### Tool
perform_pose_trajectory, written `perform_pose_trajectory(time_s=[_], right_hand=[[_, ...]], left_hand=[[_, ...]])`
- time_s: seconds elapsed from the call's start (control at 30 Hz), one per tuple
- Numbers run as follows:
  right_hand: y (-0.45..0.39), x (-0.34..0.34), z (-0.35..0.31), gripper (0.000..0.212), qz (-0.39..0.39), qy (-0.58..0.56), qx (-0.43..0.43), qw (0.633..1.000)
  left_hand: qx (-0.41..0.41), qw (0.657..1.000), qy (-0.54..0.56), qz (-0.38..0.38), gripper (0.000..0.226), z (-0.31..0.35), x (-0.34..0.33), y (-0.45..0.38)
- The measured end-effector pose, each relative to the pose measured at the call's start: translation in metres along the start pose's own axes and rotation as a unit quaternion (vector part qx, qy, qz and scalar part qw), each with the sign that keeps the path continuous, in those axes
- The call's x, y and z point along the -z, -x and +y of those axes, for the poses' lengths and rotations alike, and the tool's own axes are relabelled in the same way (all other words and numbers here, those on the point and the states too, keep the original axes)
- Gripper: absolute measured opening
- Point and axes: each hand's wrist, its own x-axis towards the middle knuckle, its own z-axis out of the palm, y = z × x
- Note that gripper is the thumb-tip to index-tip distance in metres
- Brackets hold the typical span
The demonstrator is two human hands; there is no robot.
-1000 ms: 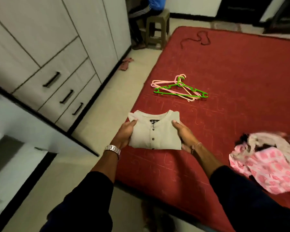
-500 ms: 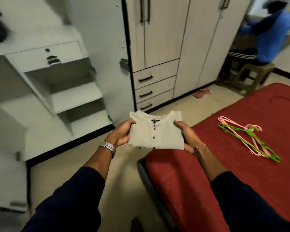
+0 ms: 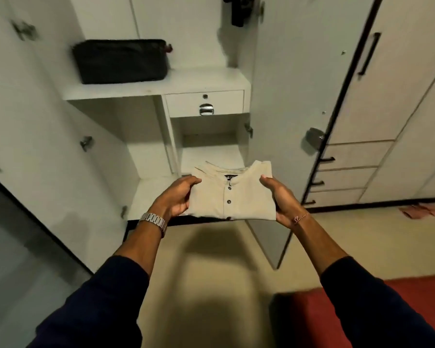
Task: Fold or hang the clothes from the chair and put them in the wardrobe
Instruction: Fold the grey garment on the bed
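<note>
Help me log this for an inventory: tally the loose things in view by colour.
Beige: 1, the folded shirt, held by the left hand and right hand
Black: 1, the bag on the wardrobe shelf
Reddish: 1, a cloth on the floor
Total: 3

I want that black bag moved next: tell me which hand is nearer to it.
Left. The left hand grips the folded shirt below the black bag; the right hand is farther right.
</note>
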Motion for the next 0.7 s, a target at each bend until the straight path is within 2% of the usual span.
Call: perform_pose_trajectory(time_s=[0.23, 0.37, 0.5, 0.7], right_hand=[[-0.107, -0.108, -0.032, 0.033, -0.048, 0.018, 0.016, 0.999], [-0.166, -0.164, -0.05, 0.036, -0.072, 0.021, 0.024, 0.997], [-0.23, -0.217, -0.08, 0.032, -0.081, 0.047, 0.042, 0.995], [-0.334, -0.286, -0.127, 0.034, -0.087, 0.09, 0.074, 0.989]], left_hand=[[-0.055, 0.996, -0.012, 0.071, 0.021, 0.077, 0.102, -0.039], [-0.073, 0.99, -0.001, 0.117, 0.025, 0.119, 0.155, -0.064], [-0.092, 0.982, 0.003, 0.164, 0.028, 0.168, 0.198, -0.094], [-0.127, 0.969, -0.006, 0.211, 0.018, 0.248, 0.249, -0.15]])
